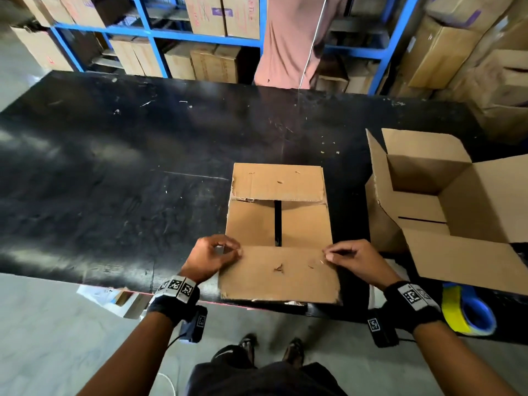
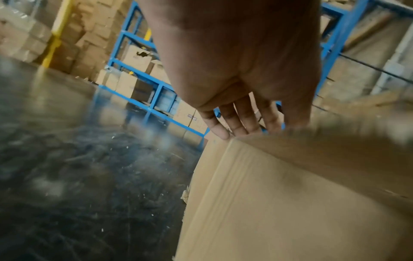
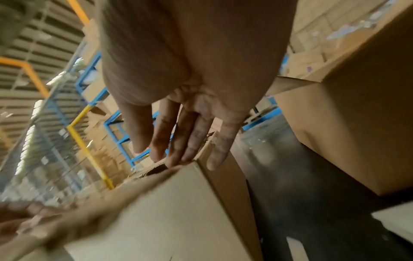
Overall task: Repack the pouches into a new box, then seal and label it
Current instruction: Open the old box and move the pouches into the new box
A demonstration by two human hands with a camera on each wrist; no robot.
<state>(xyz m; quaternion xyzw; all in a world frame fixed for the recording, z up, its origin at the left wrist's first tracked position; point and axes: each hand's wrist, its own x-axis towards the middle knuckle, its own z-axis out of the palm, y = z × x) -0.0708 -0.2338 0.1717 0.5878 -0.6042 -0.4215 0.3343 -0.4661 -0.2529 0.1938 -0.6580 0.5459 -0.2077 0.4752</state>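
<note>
A brown cardboard box (image 1: 251, 221) stands on the black table (image 1: 114, 181) near its front edge. Its two inner flaps are folded in with a dark slit between them, and the far flap lies partly over them. The near flap (image 1: 277, 275) slopes out toward me. My left hand (image 1: 238, 251) pinches this flap's left corner, and my right hand (image 1: 327, 255) pinches its right corner. In the wrist views, the left hand (image 2: 234, 127) and right hand (image 3: 178, 155) have their fingers at the box's top edge (image 2: 268, 203) (image 3: 178, 203). No pouches show.
A second cardboard box (image 1: 423, 178) stands with its flaps spread just right of the first. A yellow and blue tape roll (image 1: 468, 312) lies at the table's front right. A person in a pink shirt (image 1: 288, 38) stands across the table before blue shelves of cartons.
</note>
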